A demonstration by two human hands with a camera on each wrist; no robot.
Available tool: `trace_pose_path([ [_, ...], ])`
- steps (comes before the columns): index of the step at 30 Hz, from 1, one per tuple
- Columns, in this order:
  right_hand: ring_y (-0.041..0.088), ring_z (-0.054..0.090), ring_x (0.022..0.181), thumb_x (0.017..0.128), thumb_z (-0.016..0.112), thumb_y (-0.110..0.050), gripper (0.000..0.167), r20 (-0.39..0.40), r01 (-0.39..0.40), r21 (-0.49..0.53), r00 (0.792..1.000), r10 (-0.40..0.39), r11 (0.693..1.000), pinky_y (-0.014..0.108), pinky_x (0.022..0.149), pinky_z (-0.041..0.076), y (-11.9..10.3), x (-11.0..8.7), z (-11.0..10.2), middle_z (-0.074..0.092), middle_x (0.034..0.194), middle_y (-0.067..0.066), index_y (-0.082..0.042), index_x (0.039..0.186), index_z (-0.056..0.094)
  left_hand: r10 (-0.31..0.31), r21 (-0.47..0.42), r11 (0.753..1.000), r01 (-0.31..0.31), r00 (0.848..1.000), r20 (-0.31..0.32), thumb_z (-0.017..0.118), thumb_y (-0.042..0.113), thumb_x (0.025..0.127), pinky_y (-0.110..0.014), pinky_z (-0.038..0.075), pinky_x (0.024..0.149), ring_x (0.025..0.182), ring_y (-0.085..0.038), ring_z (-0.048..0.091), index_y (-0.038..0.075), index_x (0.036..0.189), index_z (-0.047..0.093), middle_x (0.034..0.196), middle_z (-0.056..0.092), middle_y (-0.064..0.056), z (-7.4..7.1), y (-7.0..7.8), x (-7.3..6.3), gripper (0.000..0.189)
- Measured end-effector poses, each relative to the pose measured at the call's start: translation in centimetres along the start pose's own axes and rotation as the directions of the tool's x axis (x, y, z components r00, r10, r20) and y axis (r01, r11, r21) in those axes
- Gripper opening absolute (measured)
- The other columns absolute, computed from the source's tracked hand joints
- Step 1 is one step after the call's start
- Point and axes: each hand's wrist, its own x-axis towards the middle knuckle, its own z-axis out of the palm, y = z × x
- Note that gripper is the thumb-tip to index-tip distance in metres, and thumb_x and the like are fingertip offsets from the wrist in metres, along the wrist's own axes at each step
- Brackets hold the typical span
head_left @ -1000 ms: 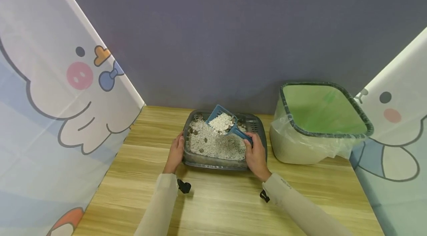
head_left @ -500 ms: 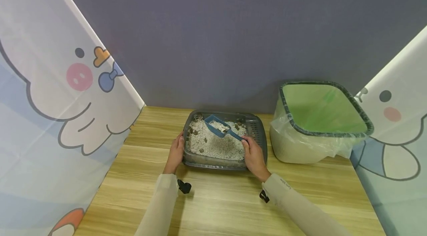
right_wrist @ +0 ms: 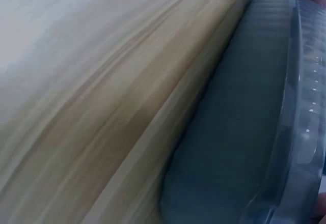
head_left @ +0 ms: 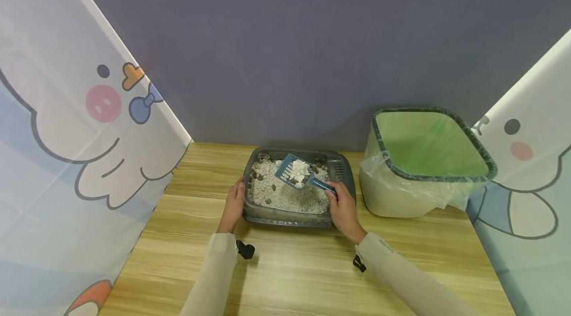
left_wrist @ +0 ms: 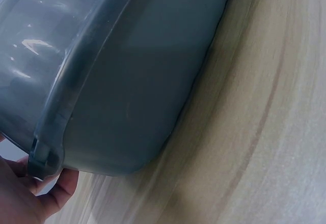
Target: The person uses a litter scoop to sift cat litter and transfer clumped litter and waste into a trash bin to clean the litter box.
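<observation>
A dark grey litter box [head_left: 285,218] holds pale granular litter [head_left: 290,200] with several brown clumps in it. Its left edge is gripped by my left hand [head_left: 232,207]; the left wrist view shows the fingers [left_wrist: 65,187] curled at the rim of the box [left_wrist: 122,96]. My right hand [head_left: 344,211] holds a blue slotted litter scoop [head_left: 286,169] by its handle, over the box. Litter and some clumps lie in the scoop's head, with bare slots at its front. In the right wrist view, the box's side [right_wrist: 229,96] fills the right part and the scoop is hidden.
Right of the box stands a bin [head_left: 392,199] with a dark rim and a clear plastic liner. The wooden tabletop [head_left: 294,266] extends in front. A grey wall [head_left: 285,58] rises behind, with printed panels on both sides.
The scoop has dipped, tilted and levelled over the litter, and its load has shrunk, exposing the slots. The left hand keeps its grip on the box.
</observation>
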Motion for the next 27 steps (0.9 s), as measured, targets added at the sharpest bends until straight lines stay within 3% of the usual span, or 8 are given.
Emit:
trace_pose_path([
  [6,0.011,0.036,0.06,0.098,0.052,-0.011,0.024,-0.056,-0.024,0.016,0.998,0.024,1.0,0.028,0.053,0.035,0.2,-0.5,-0.3,0.045,0.083,0.002,-0.002,0.12,0.058,0.015,0.005,1.0,-0.015,1.0,-0.008,0.025,0.049,0.102,-0.058,0.025,0.102,0.127,-0.041,0.034,0.009,0.149,0.03,0.139,0.035,-0.023,0.0,-0.1,0.0,0.062],
  [16,0.014,0.038,0.068,0.096,0.053,-0.004,0.026,-0.182,0.047,0.053,0.983,-0.037,0.997,0.029,0.061,0.034,0.7,-1.1,0.0,0.048,0.088,0.006,-0.003,0.121,0.057,0.033,0.008,0.999,-0.033,0.999,-0.009,0.024,0.048,0.102,-0.058,0.025,0.102,0.127,-0.042,0.034,0.007,0.148,0.031,0.139,0.035,-0.024,0.1,-0.2,-0.1,0.062],
  [21,0.012,0.036,0.063,0.096,0.054,-0.006,0.024,-0.162,0.042,0.023,0.986,-0.038,0.999,0.028,0.056,0.034,0.6,-0.9,-0.1,0.048,0.084,0.004,-0.002,0.12,0.059,0.036,0.006,0.999,-0.036,0.999,-0.005,0.024,0.048,0.102,-0.059,0.025,0.102,0.127,-0.042,0.034,0.007,0.149,0.03,0.139,0.034,-0.025,0.0,-0.3,0.0,0.062],
  [27,0.009,0.035,0.052,0.097,0.056,-0.017,0.024,-0.062,-0.015,-0.026,0.998,0.014,1.0,0.026,0.047,0.035,0.1,-0.7,-0.4,0.048,0.076,-0.002,-0.002,0.114,0.063,0.025,-0.001,1.0,-0.025,1.0,-0.004,0.025,0.051,0.101,-0.058,0.025,0.102,0.127,-0.041,0.034,0.01,0.149,0.031,0.139,0.034,-0.023,0.0,-0.3,0.0,0.063],
])
